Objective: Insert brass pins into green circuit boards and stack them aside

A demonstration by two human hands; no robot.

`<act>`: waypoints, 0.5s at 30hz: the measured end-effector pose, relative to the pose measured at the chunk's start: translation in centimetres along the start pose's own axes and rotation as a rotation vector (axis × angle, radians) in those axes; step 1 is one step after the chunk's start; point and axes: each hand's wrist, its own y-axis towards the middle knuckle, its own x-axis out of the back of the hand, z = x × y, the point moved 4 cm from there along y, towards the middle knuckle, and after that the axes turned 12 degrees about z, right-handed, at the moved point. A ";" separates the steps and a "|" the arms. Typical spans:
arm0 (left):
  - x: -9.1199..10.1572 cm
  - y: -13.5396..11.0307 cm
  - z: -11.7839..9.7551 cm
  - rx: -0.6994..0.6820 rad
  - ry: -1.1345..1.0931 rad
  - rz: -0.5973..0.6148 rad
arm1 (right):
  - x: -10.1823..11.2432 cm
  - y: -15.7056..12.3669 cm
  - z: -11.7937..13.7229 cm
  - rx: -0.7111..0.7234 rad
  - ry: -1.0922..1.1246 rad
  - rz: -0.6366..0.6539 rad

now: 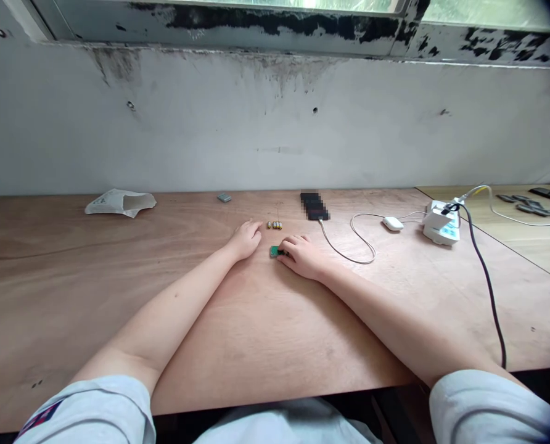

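My right hand (pixel 305 256) rests on the table with its thumb and fingers closed over the right part of a small green rectangular piece (pixel 274 251), perhaps a circuit board. Its covered end cannot be made out. Just beyond it stands a short row of several small yellow-and-dark cylinders (pixel 275 225), which look like little batteries. To the left of that row lies my left hand (pixel 246 239), palm down, index finger stretched towards the cylinders. Nothing shows in the left hand.
A phone-like dark slab (pixel 315 205), blurred out, has a white cable (pixel 362 259) running to a white adapter (pixel 393 224). A white power strip (pixel 441 229) with a black cord, pliers-like tools (pixel 531 205), a crumpled white bag (pixel 118 202) and a small grey box (pixel 224 197) lie about.
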 end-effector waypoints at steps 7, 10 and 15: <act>-0.5 -0.3 -1.2 0.038 0.225 0.140 | 2.8 -9.3 -1.3 0.073 0.029 0.203; -0.5 -0.4 -1.4 0.058 0.249 0.175 | 4.6 -13.9 -4.1 -0.090 -0.055 0.266; -0.7 -0.2 -1.2 0.052 0.266 0.173 | 7.4 -20.8 -11.6 -0.310 -0.190 0.425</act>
